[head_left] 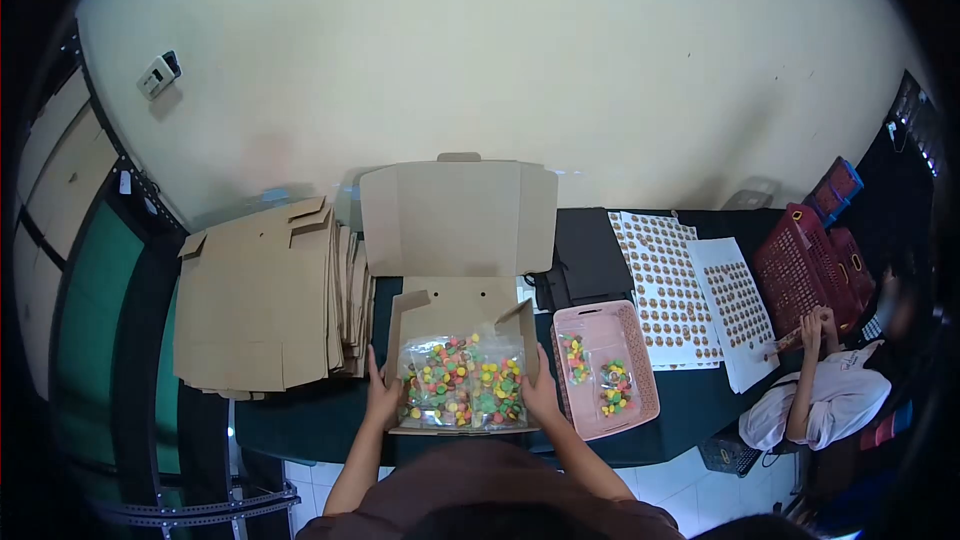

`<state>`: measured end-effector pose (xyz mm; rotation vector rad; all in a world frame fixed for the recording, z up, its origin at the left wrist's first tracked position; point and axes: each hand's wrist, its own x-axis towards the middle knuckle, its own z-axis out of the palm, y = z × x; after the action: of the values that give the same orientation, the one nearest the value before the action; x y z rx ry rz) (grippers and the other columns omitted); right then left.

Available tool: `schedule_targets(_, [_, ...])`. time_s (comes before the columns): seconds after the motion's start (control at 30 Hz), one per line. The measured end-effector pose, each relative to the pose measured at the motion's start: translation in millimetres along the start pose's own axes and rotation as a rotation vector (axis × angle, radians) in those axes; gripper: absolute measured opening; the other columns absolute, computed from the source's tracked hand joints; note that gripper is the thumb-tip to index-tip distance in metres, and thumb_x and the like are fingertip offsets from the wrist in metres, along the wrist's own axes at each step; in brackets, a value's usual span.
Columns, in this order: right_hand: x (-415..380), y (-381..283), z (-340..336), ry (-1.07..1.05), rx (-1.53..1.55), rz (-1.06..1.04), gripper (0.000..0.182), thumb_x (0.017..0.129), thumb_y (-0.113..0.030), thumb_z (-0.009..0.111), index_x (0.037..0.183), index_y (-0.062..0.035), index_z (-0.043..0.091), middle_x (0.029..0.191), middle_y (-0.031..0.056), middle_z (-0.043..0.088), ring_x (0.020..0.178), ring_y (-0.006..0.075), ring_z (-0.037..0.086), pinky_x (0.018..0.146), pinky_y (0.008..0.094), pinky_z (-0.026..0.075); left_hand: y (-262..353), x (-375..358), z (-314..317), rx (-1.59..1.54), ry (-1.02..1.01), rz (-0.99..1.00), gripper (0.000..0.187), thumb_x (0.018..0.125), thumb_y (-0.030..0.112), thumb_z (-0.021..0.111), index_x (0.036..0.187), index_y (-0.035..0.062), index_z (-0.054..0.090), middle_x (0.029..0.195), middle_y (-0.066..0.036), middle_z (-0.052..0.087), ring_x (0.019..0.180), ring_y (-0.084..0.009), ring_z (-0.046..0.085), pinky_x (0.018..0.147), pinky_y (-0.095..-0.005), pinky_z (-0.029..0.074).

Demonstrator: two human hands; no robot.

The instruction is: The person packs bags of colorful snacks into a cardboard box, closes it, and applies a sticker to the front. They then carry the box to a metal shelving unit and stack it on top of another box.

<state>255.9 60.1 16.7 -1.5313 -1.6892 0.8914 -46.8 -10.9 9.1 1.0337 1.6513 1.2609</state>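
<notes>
An open cardboard box (455, 292) stands at the table's front edge in front of me, its lid (445, 220) raised toward the wall. Inside lie clear plastic bags of colourful round candies (455, 380), spread over the bottom. My left hand (383, 395) grips the box's left side wall, thumb pointing up along it. On the opposite wall, my right hand (541, 392) holds the box the same way. Some fingers of both hands are hidden by the box. Just right of my right hand is a pink plastic basket (592, 424) with a few similar candy bags (615, 388).
Flattened cardboard boxes (250, 300) are stacked at the left. Right of the box lie a black folder-like item (595, 255) and sheets of round stickers (668, 290). Dark red baskets (800, 265) stand farther right, near another seated person (825, 395). A wall (500, 60) rises behind the table.
</notes>
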Motion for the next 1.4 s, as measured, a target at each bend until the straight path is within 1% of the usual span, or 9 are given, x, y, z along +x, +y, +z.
schedule_targets(0.03, [-4,-2,2,0.014,0.039,0.037,0.059,0.081,-0.008,0.052,0.135,-0.0055,0.029,0.122,0.0258,0.048,0.108,0.0389,0.052,0.094,0.0399,0.040,-7,2,0,-0.242,-0.016,-0.063,0.068,0.084,0.006,0.053,0.142,0.0122,0.019,0.134,-0.019,0.041,0.119,-0.0259,0.045,0.097,-0.0335,0.036])
schedule_targets(0.13, [-11,11,8,0.005,0.089,0.069,0.060,0.081,-0.009,0.052,0.135,-0.0056,0.028,0.119,0.0248,0.051,0.106,0.0366,0.054,0.091,0.0396,0.042,3,-10,-2,-0.134,-0.174,-0.144,0.069,0.086,0.004,0.050,0.144,0.0151,0.014,0.136,-0.018,0.038,0.122,-0.0247,0.040,0.099,-0.0324,0.034])
schedule_targets(0.27, [-26,36,9,-0.089,0.115,0.165,0.056,0.081,-0.011,0.052,0.132,-0.0040,0.032,0.115,0.0225,0.054,0.107,0.0332,0.055,0.091,0.0384,0.042,-26,-26,-4,-0.001,-0.164,-0.125,0.070,0.086,0.008,0.050,0.144,0.0132,0.010,0.141,-0.016,0.029,0.129,-0.0254,0.030,0.104,-0.0329,0.026])
schedule_targets(0.37, [-32,40,9,-0.104,0.077,0.218,0.057,0.081,-0.018,0.053,0.132,-0.0019,0.032,0.113,0.0269,0.054,0.106,0.0394,0.053,0.091,0.0409,0.042,-17,-40,-3,-0.024,-0.140,-0.234,0.070,0.085,0.010,0.051,0.143,0.0126,0.012,0.141,-0.016,0.029,0.129,-0.0255,0.029,0.105,-0.0335,0.025])
schedule_targets(0.57, [-19,34,7,-0.123,0.019,0.244,0.054,0.079,-0.017,0.053,0.127,-0.0001,0.038,0.108,0.0260,0.057,0.104,0.0390,0.055,0.089,0.0412,0.043,-5,-17,-2,-0.295,-0.139,-0.413,0.065,0.083,0.010,0.051,0.140,0.0104,0.019,0.136,-0.015,0.036,0.126,-0.0235,0.034,0.102,-0.0330,0.028])
schedule_targets(0.67, [1,24,2,-0.188,0.025,0.360,0.047,0.078,-0.017,0.053,0.121,-0.0002,0.044,0.107,0.0231,0.058,0.104,0.0341,0.056,0.089,0.0381,0.043,-17,12,0,-0.270,-0.132,-0.347,0.063,0.084,0.011,0.051,0.139,0.0081,0.020,0.135,-0.014,0.037,0.124,-0.0221,0.037,0.101,-0.0326,0.030])
schedule_targets(0.97, [40,3,1,-0.189,0.027,0.309,0.040,0.078,-0.023,0.053,0.109,0.0026,0.051,0.101,0.0246,0.060,0.099,0.0379,0.057,0.086,0.0412,0.044,-59,91,14,-0.191,-0.105,-0.254,0.059,0.086,0.016,0.053,0.136,0.0036,0.025,0.129,-0.017,0.044,0.120,-0.0235,0.042,0.100,-0.0311,0.032])
schedule_targets(1.23, [71,36,28,-0.042,-0.083,0.161,0.030,0.080,-0.012,0.047,0.103,0.0046,0.054,0.091,0.0290,0.060,0.090,0.0424,0.058,0.079,0.0461,0.045,-11,106,26,0.038,-0.046,-0.140,0.049,0.088,0.007,0.042,0.135,0.0033,0.028,0.128,-0.016,0.045,0.120,-0.0243,0.042,0.101,-0.0319,0.031])
schedule_targets(1.4, [79,12,26,-0.049,-0.062,0.222,0.028,0.078,-0.006,0.045,0.102,0.0052,0.055,0.087,0.0293,0.060,0.087,0.0433,0.058,0.076,0.0470,0.046,0,111,32,0.143,-0.011,-0.125,0.046,0.089,0.005,0.035,0.135,0.0026,0.029,0.128,-0.019,0.046,0.120,-0.0275,0.044,0.100,-0.0336,0.032])
